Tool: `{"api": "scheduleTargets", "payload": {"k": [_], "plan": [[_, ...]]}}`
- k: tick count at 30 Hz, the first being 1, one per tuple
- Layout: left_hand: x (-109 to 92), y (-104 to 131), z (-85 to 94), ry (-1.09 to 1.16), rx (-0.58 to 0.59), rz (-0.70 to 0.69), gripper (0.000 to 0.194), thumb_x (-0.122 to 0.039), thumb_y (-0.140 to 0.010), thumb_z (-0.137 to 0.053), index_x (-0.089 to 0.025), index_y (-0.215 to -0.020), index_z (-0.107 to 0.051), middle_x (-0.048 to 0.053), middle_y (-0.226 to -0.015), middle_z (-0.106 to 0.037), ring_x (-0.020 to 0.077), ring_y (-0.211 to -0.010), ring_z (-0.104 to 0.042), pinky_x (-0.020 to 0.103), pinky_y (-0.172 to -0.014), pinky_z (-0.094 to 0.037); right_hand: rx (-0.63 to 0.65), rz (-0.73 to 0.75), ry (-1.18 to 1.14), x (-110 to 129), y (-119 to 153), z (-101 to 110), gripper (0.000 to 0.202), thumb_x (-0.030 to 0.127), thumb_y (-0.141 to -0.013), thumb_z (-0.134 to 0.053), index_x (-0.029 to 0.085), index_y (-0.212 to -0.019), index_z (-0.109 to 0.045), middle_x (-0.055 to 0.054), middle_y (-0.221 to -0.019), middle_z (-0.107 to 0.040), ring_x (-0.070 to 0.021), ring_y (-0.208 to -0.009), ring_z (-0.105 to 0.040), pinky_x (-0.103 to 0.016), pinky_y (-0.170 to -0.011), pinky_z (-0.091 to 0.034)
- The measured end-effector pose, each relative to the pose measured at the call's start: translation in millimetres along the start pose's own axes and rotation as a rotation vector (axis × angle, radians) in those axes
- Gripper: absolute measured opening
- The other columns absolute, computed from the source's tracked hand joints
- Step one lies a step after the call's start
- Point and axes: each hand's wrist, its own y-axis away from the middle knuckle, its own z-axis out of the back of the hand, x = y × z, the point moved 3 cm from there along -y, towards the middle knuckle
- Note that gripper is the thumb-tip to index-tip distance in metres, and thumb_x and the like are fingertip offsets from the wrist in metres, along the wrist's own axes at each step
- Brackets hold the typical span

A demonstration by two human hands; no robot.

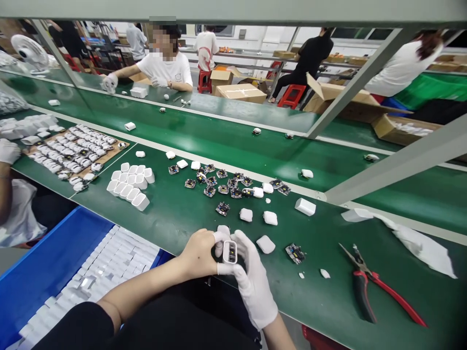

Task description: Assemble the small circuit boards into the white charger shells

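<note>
Left hand (204, 250) and right hand (255, 279), fingers (241, 275) snugly closed around 1 white housing (229, 262), dark circuitry (232, 252) inside.

Beyond the green-topped workbench (178, 209), red plastic stools (291, 96) stand before a far white wall (271, 34); its dark panes (353, 33) are probably windows.

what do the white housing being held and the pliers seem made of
White housing: probably smooth plastic, from its thin, even rim.
Pliers: apparently metal at the nose, given its grey sheen; handles look plastic- or rubber-coated, from smooth red and black colouring.
</note>
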Motion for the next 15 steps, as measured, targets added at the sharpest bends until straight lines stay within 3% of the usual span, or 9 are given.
{"api": "scheduleTargets", "payload": {"k": [3,6,8,11,15], "plan": [[-1.3,-2.8,-0.3,0.363,0.164,0.182,0.035,-0.044,-0.066,-0.079,-0.016,-0.080,-0.063,-0.005,-0.064,-0.053,0.0087,-0.056,-0.042,0.021,-0.055,-0.032,-0.014,0.396,0.297,20.1,3.6,10.3,0.064,0.034,-0.082,-0.072,0.023,-0.138,-0.045,-0.015,-0.134,-0.056,-0.0327,-0.126,-0.054,-0.052,-0.103,-0.047],[-4.8,-3.7,-3.2,0.539,0.283,0.246,0.037,-0.037,-0.059,-0.084,-0.013,-0.078,-0.064,-0.008,-0.059,-0.043,0.0062,-0.054,-0.028,0.020,-0.050,-0.023,0.100,0.592,0.363,40.1,3.4,11.0,0.049,0.010,-0.082,-0.064,0.024,-0.127,-0.050,-0.008,-0.109,-0.065,-0.0252,-0.110,-0.063,-0.042,-0.094,-0.054],[-6.5,-2.3,-7.6,0.608,0.361,0.277,0.039,-0.038,-0.056,-0.084,-0.012,-0.076,-0.064,-0.008,-0.058,-0.040,0.0062,-0.054,-0.028,0.019,-0.051,-0.025,0.136,0.584,0.358,48.8,4.2,10.8,0.041,0.007,-0.082,-0.061,0.023,-0.119,-0.052,-0.006,-0.097,-0.064,-0.0219,-0.098,-0.064,-0.037,-0.086,-0.056],[-7.5,2.2,-16.3,0.697,0.452,0.337,0.044,-0.044,-0.054,-0.084,-0.012,-0.076,-0.062,-0.005,-0.061,-0.046,0.0090,-0.059,-0.041,0.020,-0.057,-0.036,0.088,0.509,0.332,53.4,10.6,10.3,0.038,0.008,-0.079,-0.061,0.022,-0.112,-0.052,-0.005,-0.094,-0.061,-0.0188,-0.091,-0.063,-0.033,-0.081,-0.056],[-4.3,6.9,-24.5,0.720,0.451,0.371,0.050,-0.050,-0.054,-0.083,-0.012,-0.082,-0.063,0.000,-0.071,-0.058,0.0169,-0.072,-0.056,0.025,-0.069,-0.046,-0.013,0.453,0.323,45.9,19.3,7.5,0.032,0.010,-0.073,-0.062,0.021,-0.102,-0.054,-0.003,-0.089,-0.060,-0.0162,-0.083,-0.063,-0.029,-0.075,-0.055]]}}
